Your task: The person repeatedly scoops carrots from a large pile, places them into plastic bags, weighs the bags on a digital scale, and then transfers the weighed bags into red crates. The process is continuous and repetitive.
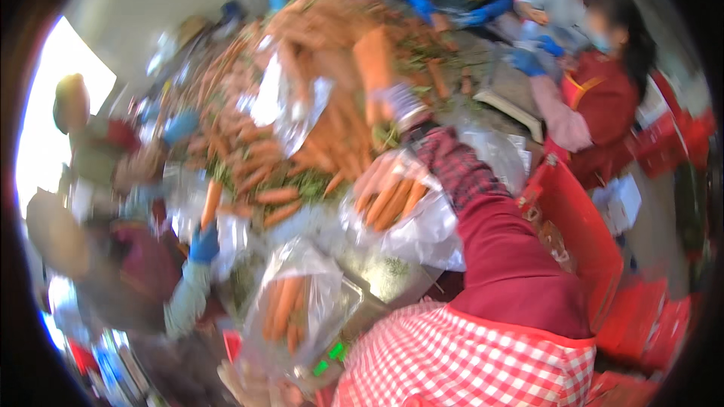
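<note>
My right hand (pixel 399 104), in a pale glove, reaches over the carrot heap (pixel 334 130) and grips a thick carrot (pixel 374 62); motion blurs both. Below that wrist lies an open clear plastic bag (pixel 418 237) with several carrots (pixel 390 203) inside. Another clear bag (pixel 305 263) of carrots (pixel 285 305) rests at a scale (pixel 350 299) with green lit digits. Beside its lower end, what seems to be my left hand (pixel 254 379) is blurred at the bottom edge; its grip is unclear.
At left, a co-worker's blue-gloved hand (pixel 203 244) holds an upright carrot (pixel 211 203). Another plastic bag (pixel 291 102) lies on the heap. Co-workers stand at the far side and right, one in a red vest (pixel 605 96). A red crate (pixel 582 232) is near my right arm.
</note>
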Demonstrator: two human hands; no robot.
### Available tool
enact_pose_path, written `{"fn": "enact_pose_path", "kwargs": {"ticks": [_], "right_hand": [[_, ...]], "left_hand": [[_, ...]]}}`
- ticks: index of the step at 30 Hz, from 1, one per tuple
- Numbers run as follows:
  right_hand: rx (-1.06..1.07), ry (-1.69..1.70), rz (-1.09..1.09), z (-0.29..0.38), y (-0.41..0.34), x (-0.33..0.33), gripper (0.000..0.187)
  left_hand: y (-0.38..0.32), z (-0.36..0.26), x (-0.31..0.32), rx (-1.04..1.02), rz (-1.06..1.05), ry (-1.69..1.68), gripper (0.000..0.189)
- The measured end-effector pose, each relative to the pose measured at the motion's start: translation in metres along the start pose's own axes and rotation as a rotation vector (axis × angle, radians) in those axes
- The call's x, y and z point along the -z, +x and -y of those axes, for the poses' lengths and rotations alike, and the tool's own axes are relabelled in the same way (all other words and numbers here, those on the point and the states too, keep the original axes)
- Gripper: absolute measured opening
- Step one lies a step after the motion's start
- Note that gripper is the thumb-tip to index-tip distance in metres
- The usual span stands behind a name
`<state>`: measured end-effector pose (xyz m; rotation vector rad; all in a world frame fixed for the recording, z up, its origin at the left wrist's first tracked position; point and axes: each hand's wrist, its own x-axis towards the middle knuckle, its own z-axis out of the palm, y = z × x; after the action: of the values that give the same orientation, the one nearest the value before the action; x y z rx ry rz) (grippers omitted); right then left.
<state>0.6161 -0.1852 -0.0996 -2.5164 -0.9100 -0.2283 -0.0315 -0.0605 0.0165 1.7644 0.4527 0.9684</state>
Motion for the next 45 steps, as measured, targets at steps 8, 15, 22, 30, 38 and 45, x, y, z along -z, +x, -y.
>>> {"fn": "enact_pose_path", "kwargs": {"ticks": [8, 15, 22, 30, 38, 45], "right_hand": [[-0.098, 1.199, 0.003, 0.095, -0.057, 0.069, 0.026], [0.309, 1.304, 0.036, 0.209, -0.088, 0.124, 0.035], [1.14, 1.406, 0.63, 0.34, -0.15, 0.13, 0.039], [1.1, 0.014, 0.553, 0.407, -0.232, -0.032, 0.025], [1.126, 0.101, 0.977, 0.378, -0.182, -0.045, 0.044], [0.864, -0.124, 0.654, 0.336, -0.157, -0.019, 0.045]], "left_hand": [[-0.016, 0.033, 0.003, -0.226, -0.276, 0.339, 0.031], [-0.037, 0.034, -0.005, -0.033, -0.298, -0.073, 0.063], [-0.035, 0.034, -0.005, -0.052, -0.301, -0.256, 0.08], [-0.019, 0.029, -0.001, -0.052, -0.286, -0.256, 0.096], [-0.028, 0.04, 0.02, 0.015, -0.307, -0.114, 0.081], [-0.009, 0.033, 0.021, -0.012, -0.25, -0.069, 0.065]]}}
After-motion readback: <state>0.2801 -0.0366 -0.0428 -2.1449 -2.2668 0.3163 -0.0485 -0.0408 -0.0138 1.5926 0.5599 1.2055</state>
